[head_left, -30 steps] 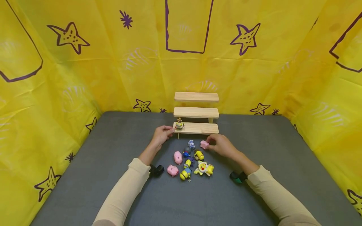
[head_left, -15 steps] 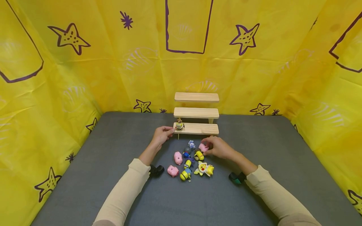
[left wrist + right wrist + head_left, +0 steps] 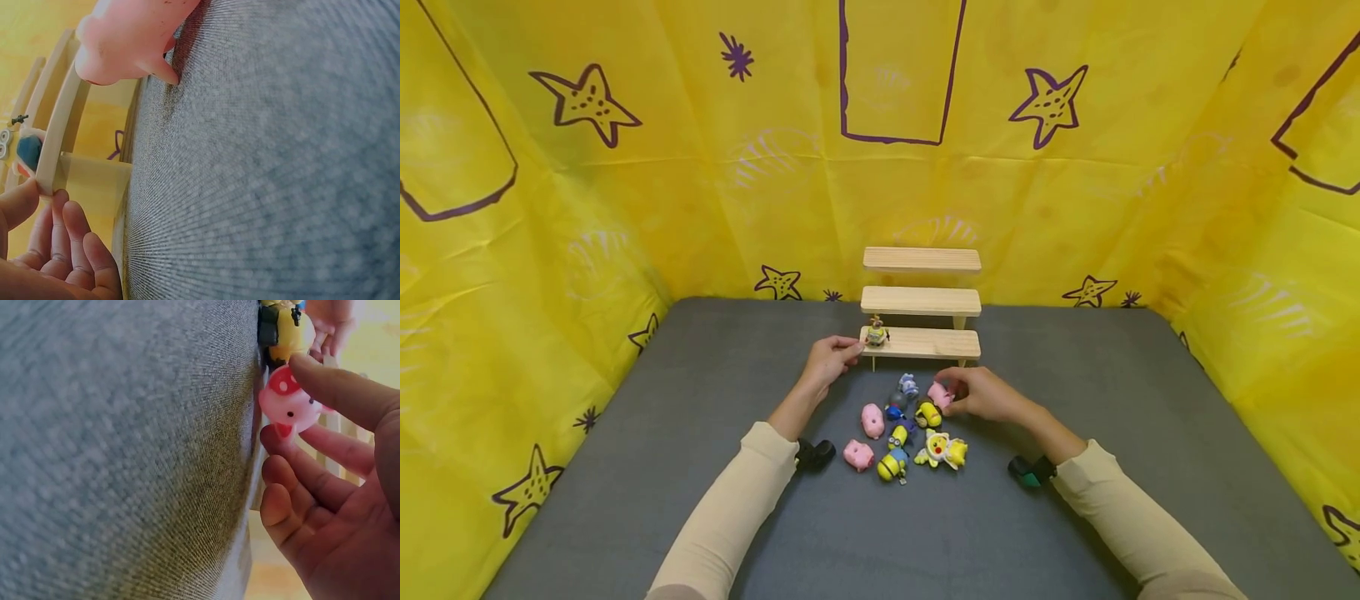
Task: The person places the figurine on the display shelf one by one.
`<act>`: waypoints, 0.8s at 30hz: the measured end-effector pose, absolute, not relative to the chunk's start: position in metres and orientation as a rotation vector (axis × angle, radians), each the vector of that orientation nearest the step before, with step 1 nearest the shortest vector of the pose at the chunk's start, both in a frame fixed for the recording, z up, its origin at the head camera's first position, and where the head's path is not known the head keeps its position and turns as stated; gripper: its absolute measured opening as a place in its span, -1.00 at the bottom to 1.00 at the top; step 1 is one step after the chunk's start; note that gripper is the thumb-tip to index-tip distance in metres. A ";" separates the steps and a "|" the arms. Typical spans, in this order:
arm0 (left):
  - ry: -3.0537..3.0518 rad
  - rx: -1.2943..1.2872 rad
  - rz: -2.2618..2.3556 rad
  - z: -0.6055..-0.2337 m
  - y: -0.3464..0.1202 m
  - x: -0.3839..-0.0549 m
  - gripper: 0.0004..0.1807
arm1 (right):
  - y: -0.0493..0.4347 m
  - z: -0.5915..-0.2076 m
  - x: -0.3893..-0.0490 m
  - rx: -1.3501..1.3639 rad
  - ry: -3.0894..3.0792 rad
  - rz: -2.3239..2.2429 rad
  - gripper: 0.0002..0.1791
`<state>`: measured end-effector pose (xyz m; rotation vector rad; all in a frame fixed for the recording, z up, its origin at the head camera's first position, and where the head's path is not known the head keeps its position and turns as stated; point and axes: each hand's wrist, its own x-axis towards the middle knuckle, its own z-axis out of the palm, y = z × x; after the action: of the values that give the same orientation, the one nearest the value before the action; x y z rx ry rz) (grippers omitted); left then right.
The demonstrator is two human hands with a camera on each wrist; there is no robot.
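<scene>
My left hand pinches the left end of the lowest board of a three-step wooden shelf, thumb above and fingertips below. On that end stands a small minion figure. My right hand holds a pink pig figure between thumb and fingers, low over the grey tabletop. Its face with the red snout shows in the right wrist view. Against it lies a yellow minion figure. Two more pink pigs, one behind the other, lie left of the pile.
Between my forearms lie several more toys: a white-and-yellow figure, a blue-and-yellow minion, a grey-and-blue figure and a blue-and-white one. A yellow patterned cloth surrounds the grey table.
My right hand has shifted slightly toward the pile with the pink pig, bringing it beside the yellow minion. The left hand stays at the shelf's end.
</scene>
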<state>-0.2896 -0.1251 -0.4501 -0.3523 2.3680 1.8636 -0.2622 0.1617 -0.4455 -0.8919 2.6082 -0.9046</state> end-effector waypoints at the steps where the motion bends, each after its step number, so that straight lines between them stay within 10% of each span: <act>1: 2.366 -0.355 1.862 -0.450 -0.125 -0.289 -0.68 | 0.161 -0.446 -0.262 -0.895 2.600 -0.905 -0.42; 24: 2.364 -0.352 1.871 -0.449 -0.126 -0.289 -0.68 | 0.157 -0.432 -0.265 -0.895 2.711 -0.979 -0.43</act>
<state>-0.2891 -0.1256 -0.4493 -0.3516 2.3642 1.8715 -0.2653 0.1572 -0.4323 -0.8954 2.7115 -0.9786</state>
